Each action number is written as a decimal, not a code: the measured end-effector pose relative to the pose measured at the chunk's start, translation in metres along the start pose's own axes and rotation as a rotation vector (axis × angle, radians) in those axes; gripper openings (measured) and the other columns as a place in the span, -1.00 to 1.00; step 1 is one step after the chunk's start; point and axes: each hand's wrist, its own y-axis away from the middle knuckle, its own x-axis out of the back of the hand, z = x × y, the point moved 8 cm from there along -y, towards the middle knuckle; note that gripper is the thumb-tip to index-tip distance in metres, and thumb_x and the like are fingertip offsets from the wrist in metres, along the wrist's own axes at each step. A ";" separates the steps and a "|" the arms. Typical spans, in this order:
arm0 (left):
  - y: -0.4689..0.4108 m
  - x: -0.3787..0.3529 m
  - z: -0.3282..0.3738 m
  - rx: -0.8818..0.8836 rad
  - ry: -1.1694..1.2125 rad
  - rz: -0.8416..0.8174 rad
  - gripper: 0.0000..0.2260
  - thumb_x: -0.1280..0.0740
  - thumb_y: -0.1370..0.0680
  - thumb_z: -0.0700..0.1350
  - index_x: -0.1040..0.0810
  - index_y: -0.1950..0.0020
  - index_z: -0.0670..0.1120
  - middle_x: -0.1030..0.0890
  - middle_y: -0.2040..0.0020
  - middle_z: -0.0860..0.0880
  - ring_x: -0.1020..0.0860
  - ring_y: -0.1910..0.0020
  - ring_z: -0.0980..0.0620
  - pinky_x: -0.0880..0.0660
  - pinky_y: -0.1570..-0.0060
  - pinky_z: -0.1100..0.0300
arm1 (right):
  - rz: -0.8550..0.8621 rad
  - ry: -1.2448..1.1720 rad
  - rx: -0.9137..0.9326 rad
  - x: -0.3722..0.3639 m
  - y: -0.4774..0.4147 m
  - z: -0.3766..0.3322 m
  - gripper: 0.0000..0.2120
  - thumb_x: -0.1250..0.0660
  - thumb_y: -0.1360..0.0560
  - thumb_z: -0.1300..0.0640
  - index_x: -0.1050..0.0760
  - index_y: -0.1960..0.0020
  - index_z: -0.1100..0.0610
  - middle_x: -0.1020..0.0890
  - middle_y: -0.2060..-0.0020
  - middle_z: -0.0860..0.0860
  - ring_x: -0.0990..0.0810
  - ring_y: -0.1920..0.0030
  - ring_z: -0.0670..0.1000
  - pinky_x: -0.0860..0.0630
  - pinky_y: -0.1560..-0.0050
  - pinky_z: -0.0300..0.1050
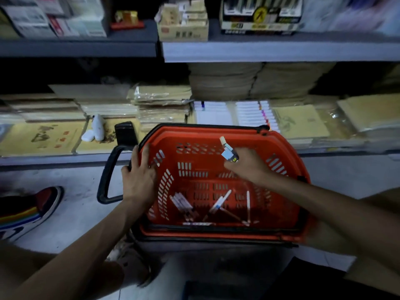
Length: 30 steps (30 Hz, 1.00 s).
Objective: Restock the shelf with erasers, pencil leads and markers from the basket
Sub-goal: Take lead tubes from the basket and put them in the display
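A red plastic basket [216, 131] stands on the floor against the lower shelf [65, 159]. My left hand [138, 176] grips its left rim beside the black handle [108, 176]. Above the basket, my right hand [246, 163] is shut on a few small items [227, 151]: a pale blue and white piece and a cream-tipped one, blurred. Several white markers or lead tubes [184, 202] lie on the basket floor, with more [220, 202] to their right.
The lower shelf holds stacked paper packs [162, 105], white marker boxes [255, 115] behind the basket and two white objects [97, 128] on the left. An upper shelf [259, 53] carries boxes. A shoe [28, 211] rests on the floor at left.
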 end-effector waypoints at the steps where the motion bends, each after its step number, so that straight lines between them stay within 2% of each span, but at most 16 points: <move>1: 0.000 0.001 0.003 0.011 -0.011 -0.021 -0.46 -0.32 -0.60 0.03 -0.35 -0.58 0.05 0.17 -0.68 -0.16 0.20 -0.64 -0.29 -0.21 -0.42 -0.35 | -0.016 -0.086 -0.006 0.007 0.002 -0.001 -0.83 -0.41 -0.44 0.12 -0.51 0.30 0.11 -0.63 0.43 0.04 -0.62 0.37 0.10 -0.46 0.35 -0.06; 4: -0.005 0.016 0.017 0.059 -0.083 -0.058 -0.48 -0.28 -0.58 0.08 -0.36 -0.55 0.07 -0.01 -0.64 -0.24 0.05 -0.62 -0.34 0.01 -0.51 -0.42 | -0.093 -0.327 -0.023 0.029 0.013 -0.010 -0.81 -0.36 -0.54 0.18 -0.54 0.25 0.19 -0.64 0.45 0.09 -0.54 0.50 0.09 -0.47 0.43 -0.10; 7: -0.012 0.048 0.033 0.057 -0.003 -0.036 -0.49 -0.30 -0.55 0.14 -0.43 -0.48 0.02 -0.20 -0.55 -0.26 -0.08 -0.59 -0.33 -0.03 -0.55 -0.31 | -0.097 -0.468 -0.025 0.052 0.019 -0.025 -0.73 -0.33 -0.56 0.16 -0.54 0.27 0.25 -0.62 0.47 0.09 -0.51 0.52 0.02 -0.46 0.48 -0.15; 9: -0.019 0.072 0.043 0.059 0.196 -0.002 -0.50 -0.34 -0.55 0.18 -0.48 -0.45 0.02 -0.29 -0.50 -0.25 -0.16 -0.56 -0.34 -0.13 -0.54 -0.24 | -0.080 -0.582 0.008 0.068 0.020 -0.040 -0.73 -0.32 -0.57 0.17 -0.54 0.25 0.29 -0.61 0.41 0.18 -0.52 0.48 0.07 -0.48 0.47 -0.11; 11: -0.028 0.101 0.056 0.075 0.586 -0.006 -0.59 -0.35 -0.56 0.20 -0.59 -0.34 0.05 -0.46 -0.38 -0.20 -0.36 -0.46 -0.27 -0.32 -0.46 -0.15 | -0.051 -0.684 0.051 0.085 0.019 -0.057 -0.77 -0.32 -0.59 0.20 -0.53 0.19 0.31 -0.60 0.39 0.21 -0.54 0.45 0.11 -0.53 0.41 -0.05; 12: -0.033 0.113 0.065 0.089 0.866 -0.045 -0.66 -0.36 -0.57 0.18 -0.64 -0.25 0.05 -0.57 -0.29 -0.16 -0.50 -0.35 -0.21 -0.43 -0.39 -0.10 | -0.040 -0.735 0.074 0.093 0.019 -0.066 -0.80 -0.31 -0.60 0.22 -0.51 0.15 0.31 -0.59 0.39 0.20 -0.56 0.43 0.12 -0.56 0.38 -0.02; 14: -0.038 0.131 0.090 0.159 1.442 -0.211 -0.74 -0.38 -0.59 0.09 -0.68 -0.18 -0.01 -0.67 -0.18 -0.11 -0.62 -0.19 -0.11 -0.54 -0.27 -0.04 | -0.002 -0.818 0.118 0.112 0.019 -0.087 -0.84 -0.29 -0.62 0.24 -0.48 0.11 0.30 -0.58 0.39 0.19 -0.60 0.39 0.13 -0.62 0.29 0.05; 17: -0.037 0.153 0.131 0.210 2.091 -0.532 -0.64 -0.28 -0.60 0.14 -0.66 -0.21 -0.06 -0.70 -0.20 -0.13 -0.63 -0.17 -0.15 -0.50 -0.26 -0.09 | 0.137 -0.834 0.187 0.148 0.019 -0.118 -0.84 -0.29 -0.61 0.23 -0.50 0.11 0.30 -0.60 0.37 0.17 -0.62 0.37 0.11 -0.65 0.25 0.05; 19: -0.039 0.163 0.149 0.217 2.375 -0.647 -0.60 -0.26 -0.59 0.15 -0.64 -0.22 -0.11 -0.68 -0.22 -0.19 -0.62 -0.22 -0.22 -0.47 -0.32 -0.18 | 0.224 -0.875 0.235 0.171 0.019 -0.138 -0.86 -0.34 -0.60 0.21 -0.51 0.08 0.27 -0.63 0.34 0.13 -0.65 0.35 0.12 -0.66 0.25 0.01; 21: -0.042 0.171 0.165 0.236 2.583 -0.711 -0.55 -0.26 -0.60 0.17 -0.64 -0.25 -0.15 -0.62 -0.31 -0.26 -0.60 -0.29 -0.27 -0.53 -0.25 -0.21 | 0.285 -0.932 0.292 0.188 0.018 -0.157 -0.86 -0.38 -0.60 0.18 -0.53 0.03 0.28 -0.65 0.30 0.12 -0.68 0.29 0.16 -0.66 0.22 0.02; 23: -0.048 0.183 0.174 0.236 2.724 -0.696 -0.53 -0.22 -0.62 0.20 -0.66 -0.18 -0.16 -0.62 -0.28 -0.26 -0.60 -0.29 -0.28 -0.57 -0.14 -0.18 | 0.334 -1.000 0.341 0.196 0.016 -0.171 -0.83 -0.39 -0.60 0.19 -0.52 -0.07 0.30 -0.65 0.26 0.12 -0.69 0.26 0.12 -0.67 0.19 0.02; 25: -0.060 0.190 0.172 0.282 2.832 -0.595 -0.58 -0.19 -0.64 0.16 -0.66 -0.07 -0.15 -0.66 -0.15 -0.20 -0.59 -0.28 -0.22 -0.49 -0.27 -0.11 | 0.344 -1.007 0.313 0.181 0.010 -0.171 -0.87 -0.43 -0.57 0.15 -0.53 -0.03 0.19 -0.64 0.24 0.10 -0.67 0.23 0.09 -0.67 0.11 0.05; 27: -0.075 0.189 0.165 0.308 2.857 -0.437 -0.68 -0.18 -0.65 0.10 -0.62 -0.07 -0.08 -0.62 -0.05 -0.16 -0.55 -0.27 -0.18 -0.35 -0.42 -0.02 | 0.315 -0.787 0.259 0.149 0.001 -0.165 -0.86 -0.45 -0.47 -0.06 -0.56 0.11 -0.03 -0.67 0.20 0.05 -0.68 0.12 0.13 -0.63 -0.10 0.19; 28: -0.080 0.189 0.163 0.279 2.842 -0.398 -0.71 -0.19 -0.64 0.09 -0.63 -0.07 -0.05 -0.59 0.00 -0.14 -0.54 -0.23 -0.16 -0.33 -0.42 0.00 | 0.290 -0.701 0.242 0.136 -0.002 -0.165 -0.80 -0.45 -0.40 -0.16 -0.57 0.17 -0.05 -0.68 0.19 0.02 -0.68 0.07 0.13 -0.60 -0.14 0.24; 30: -0.083 0.185 0.164 0.274 2.809 -0.361 -0.71 -0.26 -0.59 0.11 -0.67 0.09 -0.03 -0.59 0.16 -0.07 -0.61 0.01 -0.08 -0.44 -0.26 0.05 | 0.314 -0.752 0.188 0.122 -0.007 -0.159 -0.67 -0.44 -0.26 -0.29 -0.58 0.19 -0.06 -0.65 0.25 0.05 -0.68 0.09 0.12 -0.58 -0.14 0.26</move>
